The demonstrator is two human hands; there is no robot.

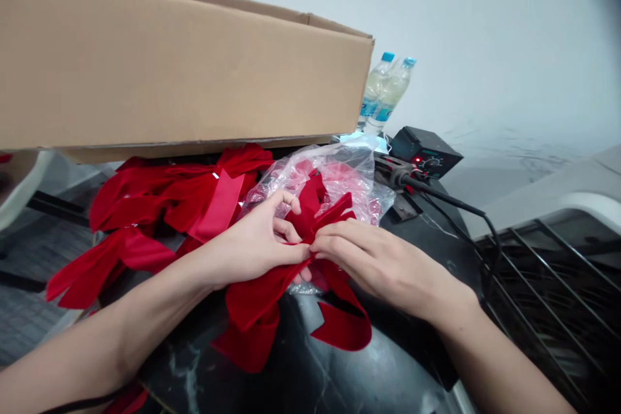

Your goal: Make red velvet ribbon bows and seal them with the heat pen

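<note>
Both hands meet at the gathered middle of a red velvet ribbon bow (262, 297), whose loops and tails hang over the dark tabletop. My left hand (264, 239) pinches the bow near its centre, thumb stretched toward the other hand. My right hand (373, 255) presses its fingertips together on the same spot, with the fabric between them. Behind the hands lies a clear plastic bag (349, 174) with pinkish-red pieces showing through. More red bows (194, 194) are heaped to the left of my left hand.
A large open cardboard box (184, 65) stands at the back left. Two bottles with blue caps (388, 90) are beside it. At the right sit a black control unit (427, 152) with a lit red light, a cabled tool (402, 176) and a black wire rack (557, 291).
</note>
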